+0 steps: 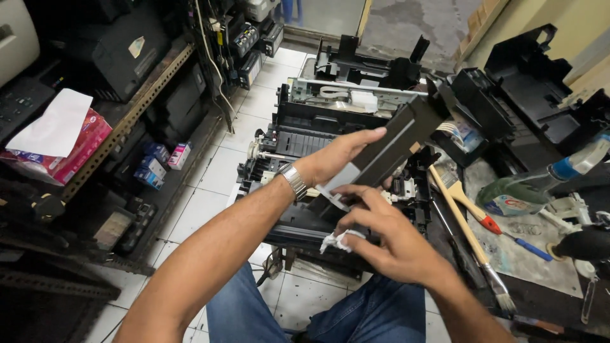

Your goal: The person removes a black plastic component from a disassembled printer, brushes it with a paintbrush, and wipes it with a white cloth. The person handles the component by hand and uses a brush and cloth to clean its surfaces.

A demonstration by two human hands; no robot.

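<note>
Diagonally, the long black printer panel (387,149) rises up-right, clamped in the left hand (337,155); nearer, the right hand (381,232) pinches a white cloth (337,240) beneath its lower end.

You have two hands in view: left hand (333,155), right hand (387,235).
- One long black printer part (394,143), held between them.
- One white cloth scrap (337,240) in your right hand.
- One wristwatch (293,180).
- One opened printer chassis (330,124) on the floor before you.
- One paintbrush (467,232) with wooden handle.
- Two screwdrivers: one red-handled (488,223), one blue-handled (532,249).
- One green spray bottle (527,187).
- One tissue box (60,143), pink, on the shelf at left.
- Three small ink cartons (159,164) on the lower shelf, as far as you can count.
</note>
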